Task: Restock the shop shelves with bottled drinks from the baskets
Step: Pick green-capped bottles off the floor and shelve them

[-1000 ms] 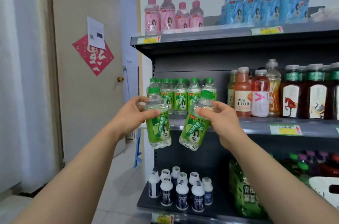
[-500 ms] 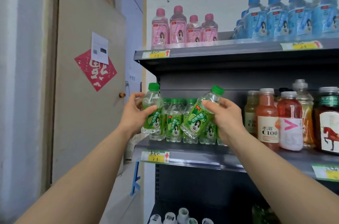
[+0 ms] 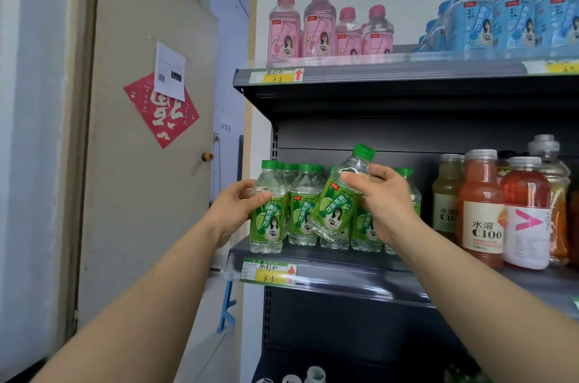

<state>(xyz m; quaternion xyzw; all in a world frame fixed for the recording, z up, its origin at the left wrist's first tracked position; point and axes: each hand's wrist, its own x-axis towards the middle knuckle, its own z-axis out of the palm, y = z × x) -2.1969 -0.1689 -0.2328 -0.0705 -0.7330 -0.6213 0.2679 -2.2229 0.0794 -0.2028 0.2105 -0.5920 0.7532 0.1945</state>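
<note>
The dark middle shelf (image 3: 344,269) carries a row of green bottles (image 3: 302,213) just behind the hands. The left hand (image 3: 233,210) grips an upright bottle (image 3: 269,219), seemingly set down at the front edge. The right hand (image 3: 380,200) clasps a tilted bottle (image 3: 336,204), not yet placed.

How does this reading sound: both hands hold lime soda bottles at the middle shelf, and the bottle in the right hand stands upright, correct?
Not quite. The head view shows the right hand holding a tilted lime soda bottle, its green cap leaning up and to the right, not upright. The rest holds: the left hand holds an upright lime soda bottle, and both are at the middle shelf.
</note>
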